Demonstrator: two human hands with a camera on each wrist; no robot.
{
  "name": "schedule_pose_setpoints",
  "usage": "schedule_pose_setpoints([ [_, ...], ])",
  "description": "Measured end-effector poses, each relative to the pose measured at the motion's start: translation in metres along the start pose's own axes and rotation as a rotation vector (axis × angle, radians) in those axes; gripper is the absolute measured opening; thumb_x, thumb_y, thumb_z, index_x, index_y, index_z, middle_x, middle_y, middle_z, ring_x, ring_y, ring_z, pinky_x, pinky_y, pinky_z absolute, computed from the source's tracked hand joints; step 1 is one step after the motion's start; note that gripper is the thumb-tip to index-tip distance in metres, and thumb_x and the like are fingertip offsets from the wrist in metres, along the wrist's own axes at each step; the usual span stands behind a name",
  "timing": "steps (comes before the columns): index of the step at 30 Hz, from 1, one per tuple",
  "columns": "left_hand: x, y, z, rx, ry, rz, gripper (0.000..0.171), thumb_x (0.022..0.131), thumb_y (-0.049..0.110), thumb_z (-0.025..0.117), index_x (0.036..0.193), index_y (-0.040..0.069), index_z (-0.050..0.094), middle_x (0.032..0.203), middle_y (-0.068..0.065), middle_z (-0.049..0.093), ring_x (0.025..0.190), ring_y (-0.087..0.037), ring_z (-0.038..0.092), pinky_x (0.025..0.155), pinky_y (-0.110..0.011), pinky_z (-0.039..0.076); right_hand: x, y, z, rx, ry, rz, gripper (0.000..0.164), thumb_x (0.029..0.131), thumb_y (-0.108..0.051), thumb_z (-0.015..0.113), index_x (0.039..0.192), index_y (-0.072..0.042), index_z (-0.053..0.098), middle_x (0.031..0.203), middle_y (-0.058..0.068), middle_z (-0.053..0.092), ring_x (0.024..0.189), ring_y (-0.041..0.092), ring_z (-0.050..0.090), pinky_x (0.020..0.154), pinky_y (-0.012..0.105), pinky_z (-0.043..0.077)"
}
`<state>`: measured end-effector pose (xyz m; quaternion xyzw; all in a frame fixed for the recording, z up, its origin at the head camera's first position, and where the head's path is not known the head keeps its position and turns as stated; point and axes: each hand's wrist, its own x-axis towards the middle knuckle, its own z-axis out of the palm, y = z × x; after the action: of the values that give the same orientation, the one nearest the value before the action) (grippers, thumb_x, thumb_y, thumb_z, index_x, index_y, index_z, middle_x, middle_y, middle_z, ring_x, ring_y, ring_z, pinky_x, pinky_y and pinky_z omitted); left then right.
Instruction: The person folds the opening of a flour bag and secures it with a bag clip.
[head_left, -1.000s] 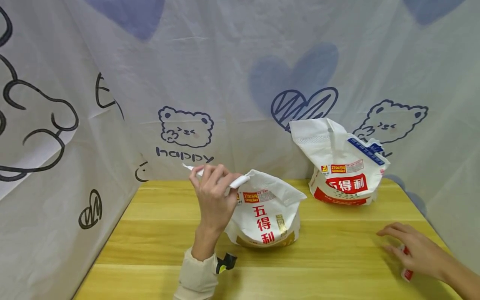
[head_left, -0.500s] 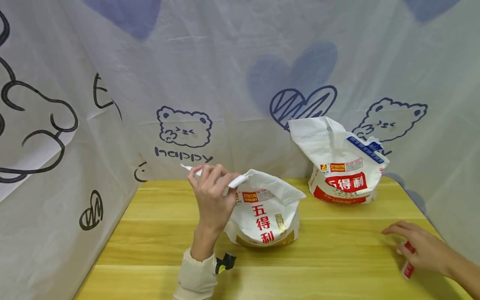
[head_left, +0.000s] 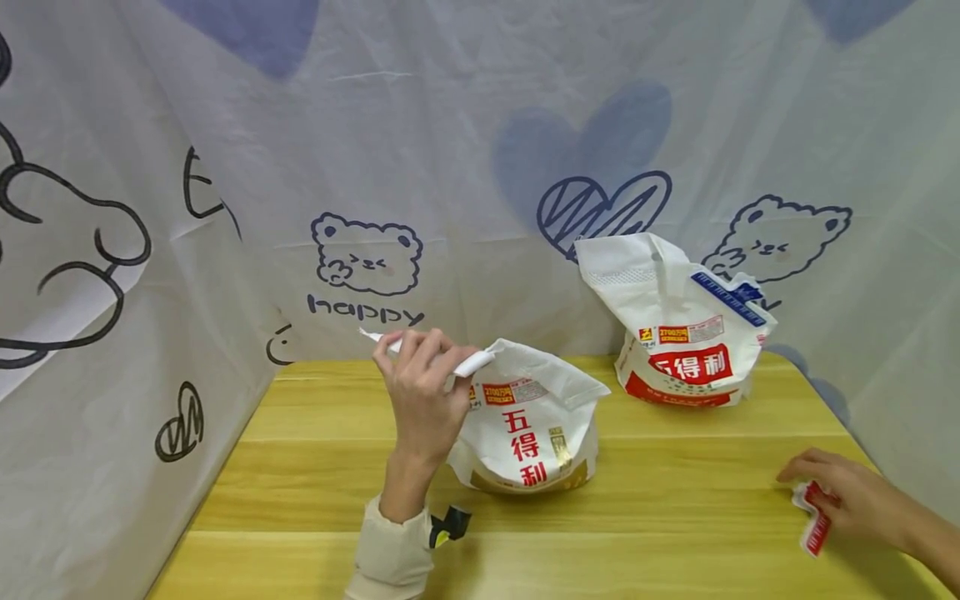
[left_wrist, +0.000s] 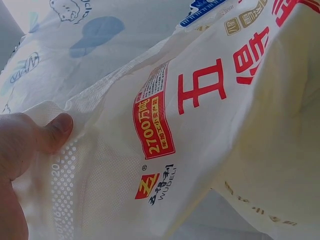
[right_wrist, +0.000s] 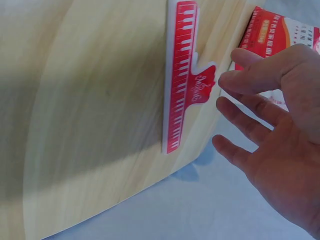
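My left hand (head_left: 423, 392) grips the gathered, folded top of a white flour bag (head_left: 558, 417) at the middle of the table. In the left wrist view my thumb (left_wrist: 57, 132) presses on the bag's dotted top strip, beside red lettering. The bag leans toward that hand, its base on the wood. Over at the right, my right hand (head_left: 858, 496) hovers around a red bag clip (head_left: 817, 529) with a piano-key pattern. The right wrist view shows this clip (right_wrist: 181, 80) lying flat on the table, fingers spread loosely beside its handle tab.
A second white flour bag (head_left: 693, 358) stands at the back right, with a blue clip (head_left: 731, 297) across its slanted top. Behind the wooden table (head_left: 300, 475) hangs a pale curtain (head_left: 465, 208) with bear and heart drawings; it also runs along both sides.
My right hand has moved slightly to the right over the red bag clip, more of which now shows. The left hand keeps its grip on the flour bag in the same place.
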<state>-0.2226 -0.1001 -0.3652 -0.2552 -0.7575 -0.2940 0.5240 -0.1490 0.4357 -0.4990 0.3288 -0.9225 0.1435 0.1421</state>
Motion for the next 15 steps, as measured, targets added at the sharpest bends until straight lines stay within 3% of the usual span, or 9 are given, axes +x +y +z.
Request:
schedule_pose_setpoints([
  [5, 0.0, -0.001, -0.003, 0.007, -0.004, -0.008, 0.01, 0.076, 0.002, 0.083, 0.082, 0.007, 0.077, 0.076, -0.003, 0.062, 0.083, -0.025, 0.055, 0.104, -0.06, 0.026, -0.002, 0.008, 0.006, 0.049, 0.033, -0.081, 0.056, 0.052, 0.025, 0.073, 0.092, -0.013, 0.072, 0.093, -0.006, 0.065, 0.083, 0.004, 0.059, 0.077, 0.003, 0.038],
  [9, -0.002, 0.001, -0.004, 0.004, -0.014, -0.016, 0.01, 0.076, 0.001, 0.083, 0.082, 0.007, 0.078, 0.076, -0.002, 0.062, 0.083, -0.025, 0.055, 0.105, -0.059, 0.026, -0.007, 0.009, 0.008, 0.07, -0.038, -0.049, 0.055, 0.054, 0.024, 0.071, 0.093, -0.015, 0.07, 0.094, -0.009, 0.064, 0.082, 0.001, 0.057, 0.076, 0.002, 0.038],
  [15, 0.0, 0.001, -0.003, 0.004, -0.013, -0.019, 0.01, 0.077, 0.002, 0.083, 0.082, 0.009, 0.077, 0.076, -0.002, 0.062, 0.083, -0.024, 0.055, 0.106, -0.058, 0.026, -0.011, 0.013, 0.008, 0.081, -0.046, -0.043, 0.058, 0.05, 0.025, 0.069, 0.093, -0.015, 0.069, 0.092, -0.009, 0.064, 0.079, -0.001, 0.054, 0.071, 0.003, 0.039],
])
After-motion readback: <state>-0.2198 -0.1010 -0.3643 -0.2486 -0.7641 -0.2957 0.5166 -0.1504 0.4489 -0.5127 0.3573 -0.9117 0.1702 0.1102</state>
